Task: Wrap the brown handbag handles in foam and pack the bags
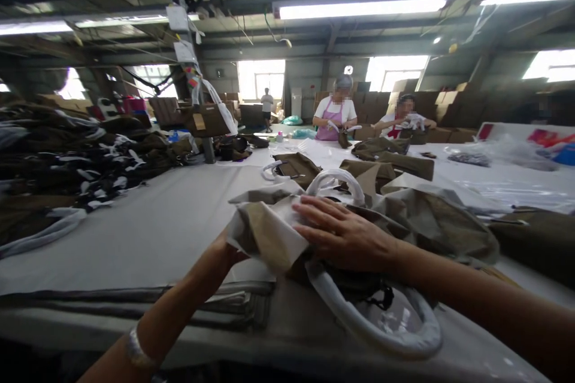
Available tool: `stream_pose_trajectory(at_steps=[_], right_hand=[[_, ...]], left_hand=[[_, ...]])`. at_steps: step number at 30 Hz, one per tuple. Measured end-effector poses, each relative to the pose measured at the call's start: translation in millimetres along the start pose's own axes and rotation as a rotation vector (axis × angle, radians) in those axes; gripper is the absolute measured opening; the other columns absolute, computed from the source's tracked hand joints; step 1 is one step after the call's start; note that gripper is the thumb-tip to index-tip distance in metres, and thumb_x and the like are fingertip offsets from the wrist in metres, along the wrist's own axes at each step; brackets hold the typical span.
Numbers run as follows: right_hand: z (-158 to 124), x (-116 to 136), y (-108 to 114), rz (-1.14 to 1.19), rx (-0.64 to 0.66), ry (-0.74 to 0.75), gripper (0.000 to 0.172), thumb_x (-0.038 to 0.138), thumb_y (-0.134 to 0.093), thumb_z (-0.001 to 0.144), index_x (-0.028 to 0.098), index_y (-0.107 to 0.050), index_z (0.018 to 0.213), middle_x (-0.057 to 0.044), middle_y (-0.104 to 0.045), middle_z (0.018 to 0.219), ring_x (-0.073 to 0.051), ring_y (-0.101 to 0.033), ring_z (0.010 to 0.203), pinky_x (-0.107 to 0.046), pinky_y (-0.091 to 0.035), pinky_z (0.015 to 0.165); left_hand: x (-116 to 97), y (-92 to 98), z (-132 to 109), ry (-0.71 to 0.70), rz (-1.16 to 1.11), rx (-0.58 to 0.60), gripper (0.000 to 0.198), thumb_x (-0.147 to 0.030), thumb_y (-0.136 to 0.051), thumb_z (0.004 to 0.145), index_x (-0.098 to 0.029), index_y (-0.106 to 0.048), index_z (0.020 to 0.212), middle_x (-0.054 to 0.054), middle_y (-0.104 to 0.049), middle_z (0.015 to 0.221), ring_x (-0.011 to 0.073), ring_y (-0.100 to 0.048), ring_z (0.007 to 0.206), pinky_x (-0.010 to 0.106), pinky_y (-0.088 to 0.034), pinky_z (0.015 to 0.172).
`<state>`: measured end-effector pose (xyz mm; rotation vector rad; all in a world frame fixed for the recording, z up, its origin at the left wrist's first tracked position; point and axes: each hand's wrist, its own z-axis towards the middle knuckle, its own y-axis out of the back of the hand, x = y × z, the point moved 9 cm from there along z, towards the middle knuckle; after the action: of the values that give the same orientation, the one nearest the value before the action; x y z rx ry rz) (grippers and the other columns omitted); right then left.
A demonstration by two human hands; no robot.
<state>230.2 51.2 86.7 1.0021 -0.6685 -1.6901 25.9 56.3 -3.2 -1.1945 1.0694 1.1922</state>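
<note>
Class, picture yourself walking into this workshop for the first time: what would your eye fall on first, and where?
First, the right hand lying flat on a khaki bag at the near edge of the table, the left hand tucked under its pale wrapping, a white handle looping toward the camera. Next, the heap of dark bags along the left, and two workers at the far end.

Dark bag pile (76, 155) at left of frame. Folded brown bags (390, 161) centre right on table (157, 221). Aproned worker (335, 116) and second worker (406, 114) at far end. Third person (266, 105) by back window. Clear plastic (507, 149) at right. Tube lamp (359, 8) up top.
</note>
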Motion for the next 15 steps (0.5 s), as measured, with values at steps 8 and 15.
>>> stream_pose_trajectory(at_steps=[8, 15], right_hand=[[2, -50, -1, 0.371, -0.157, -0.333, 0.093, 0.039, -0.074, 0.082, 0.023, -0.023, 0.158, -0.016, -0.035, 0.158, -0.034, -0.04, 0.142, -0.046, -0.043, 0.111], [-34, -75, 10, 0.441, -0.278, -0.706, 0.067, 0.042, -0.073, 0.079, 0.016, -0.053, 0.138, -0.011, -0.07, 0.119, -0.033, -0.064, 0.113, -0.046, -0.053, 0.098]], left_hand=[[-60, -96.5, 18, -0.144, -0.252, 0.438, 0.052, -0.032, -0.06, 0.092, -0.025, -0.05, 0.142, 0.01, -0.064, 0.124, 0.0242, -0.065, 0.101, 0.031, -0.06, 0.072], [-45, -64.0, -6, -0.803, 0.296, -0.046, 0.016, -0.024, -0.051, 0.099, -0.019, -0.062, 0.11, 0.005, -0.071, 0.091, 0.0163, -0.069, 0.083, 0.03, -0.059, 0.078]])
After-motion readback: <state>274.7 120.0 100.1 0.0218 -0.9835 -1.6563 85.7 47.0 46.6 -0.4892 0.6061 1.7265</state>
